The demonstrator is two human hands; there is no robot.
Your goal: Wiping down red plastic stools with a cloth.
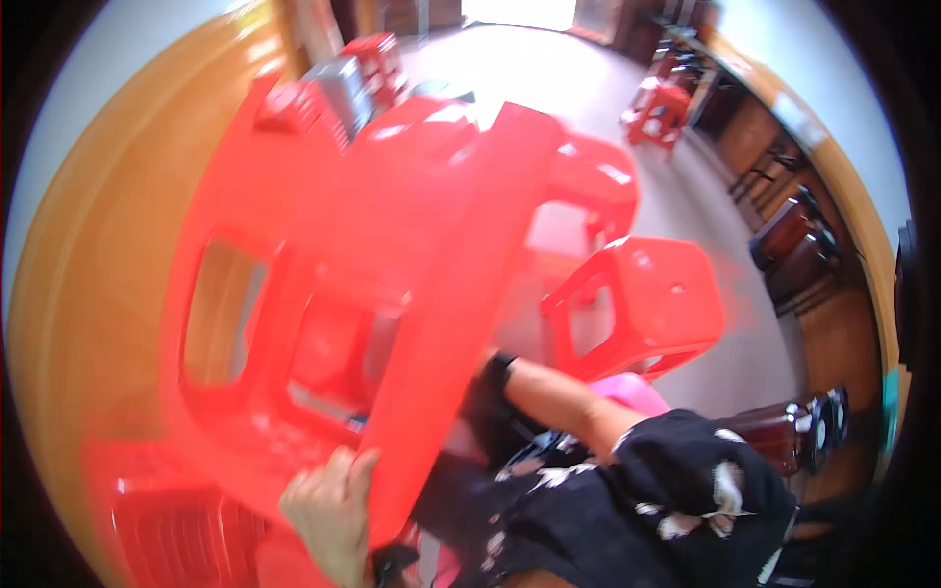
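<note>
My left hand (pixel 323 507) grips the near edge of a large red plastic stool (pixel 459 294), thumb on its rim. The stool is tilted on its side in front of me, and openings show between its legs. My right forearm (pixel 559 397), with a black band at the wrist, reaches in from the right. Most of my right hand is hidden behind the stool, so its grip cannot be made out. Just right of that arm stands another red stool (pixel 669 294) with a squarish seat. Motion blur softens the held stool.
More red plastic stools stand beyond (pixel 603 173), at lower left (pixel 173 536) and farther right (pixel 658 114). A wooden panel (pixel 110 294) lines the left side. Along the right wall are dark stools (pixel 786 228) below a counter edge (pixel 823 132). A bright doorway (pixel 518 11) lies ahead.
</note>
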